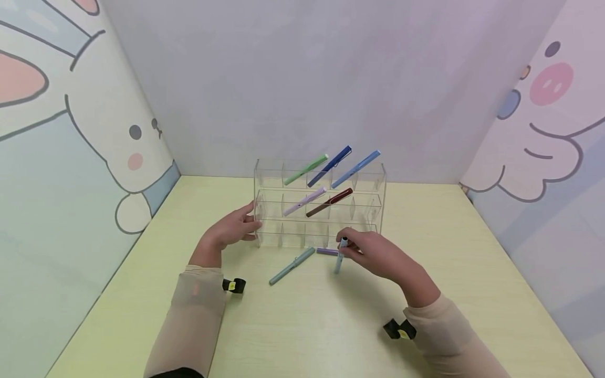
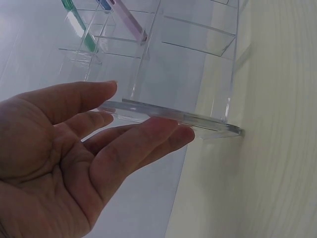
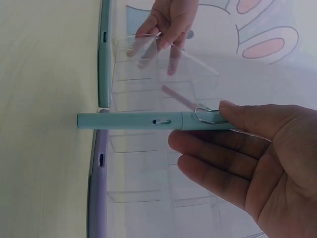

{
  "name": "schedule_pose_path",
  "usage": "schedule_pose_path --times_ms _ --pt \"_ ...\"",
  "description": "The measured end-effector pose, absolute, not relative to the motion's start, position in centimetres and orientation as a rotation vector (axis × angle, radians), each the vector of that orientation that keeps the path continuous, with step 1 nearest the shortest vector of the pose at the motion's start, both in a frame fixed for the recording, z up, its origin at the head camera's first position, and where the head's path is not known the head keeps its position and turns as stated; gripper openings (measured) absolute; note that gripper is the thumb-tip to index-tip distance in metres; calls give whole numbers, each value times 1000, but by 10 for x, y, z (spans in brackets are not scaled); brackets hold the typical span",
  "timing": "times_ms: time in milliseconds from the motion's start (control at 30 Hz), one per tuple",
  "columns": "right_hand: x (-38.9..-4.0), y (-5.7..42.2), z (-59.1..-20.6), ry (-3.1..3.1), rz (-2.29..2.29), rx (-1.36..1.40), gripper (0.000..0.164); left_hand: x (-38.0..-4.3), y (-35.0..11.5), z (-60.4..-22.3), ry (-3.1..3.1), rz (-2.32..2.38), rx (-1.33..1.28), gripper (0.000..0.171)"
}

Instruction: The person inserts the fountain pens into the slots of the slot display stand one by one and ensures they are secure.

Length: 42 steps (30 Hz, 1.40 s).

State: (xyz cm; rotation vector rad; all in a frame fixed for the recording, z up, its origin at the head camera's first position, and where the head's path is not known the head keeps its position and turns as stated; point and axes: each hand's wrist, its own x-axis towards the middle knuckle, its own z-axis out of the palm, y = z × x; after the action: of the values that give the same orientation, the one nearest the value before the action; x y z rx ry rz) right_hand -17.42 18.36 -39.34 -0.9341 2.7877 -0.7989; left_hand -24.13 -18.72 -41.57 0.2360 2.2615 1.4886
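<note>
My left hand (image 1: pixel 232 227) holds the left side panel of a clear acrylic pen rack (image 1: pixel 294 240); in the left wrist view, fingertips press the panel (image 2: pixel 208 123) and the thumb lies across its edge. In front of the rack, my right hand (image 1: pixel 378 253) pinches a pale teal pen (image 3: pixel 138 121) near its clip, between thumb and fingers. That pen hangs nearly upright, its lower end close to the tabletop. On the table behind it lies a purple pen (image 3: pixel 99 173), partly hidden in the head view. A grey-green pen (image 1: pixel 292 266) lies slantwise to the left.
On the rack's top tier lean a green pen (image 1: pixel 306 169), a dark blue pen (image 1: pixel 329 167) and a light blue pen (image 1: pixel 356 169). The middle tier holds a lilac pen (image 1: pixel 304 201) and a dark red pen (image 1: pixel 330 202). Cartoon-printed walls (image 1: pixel 302 79) enclose the pale table (image 1: pixel 293 336).
</note>
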Motion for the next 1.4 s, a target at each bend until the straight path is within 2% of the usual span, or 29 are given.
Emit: schedule_pose_path --times_ms 300,533,733,900,1033,1167,1400 --pt "-179 189 -395 2768 -870 -919 25 -241 -189 -417 2254 1497 251 72" --pt "-193 212 -394 2808 -1195 -867 34 -242 -185 -417 2235 1515 259 73" --pt "-208 230 -379 2750 -1816 -778 34 -242 -184 -417 2244 1511 260 72" --pt "-225 233 -371 2454 -2458 -779 32 -242 -187 -417 2244 1508 255 72" --pt "-232 231 -376 2235 -2758 -780 30 -242 -187 -417 2245 1507 246 72" --pt "-236 229 -384 2271 -2757 -705 30 -242 -188 -419 2257 1496 231 72" --pt "-238 224 -393 2457 -2479 -596 35 -241 -188 -417 2253 1503 205 73"
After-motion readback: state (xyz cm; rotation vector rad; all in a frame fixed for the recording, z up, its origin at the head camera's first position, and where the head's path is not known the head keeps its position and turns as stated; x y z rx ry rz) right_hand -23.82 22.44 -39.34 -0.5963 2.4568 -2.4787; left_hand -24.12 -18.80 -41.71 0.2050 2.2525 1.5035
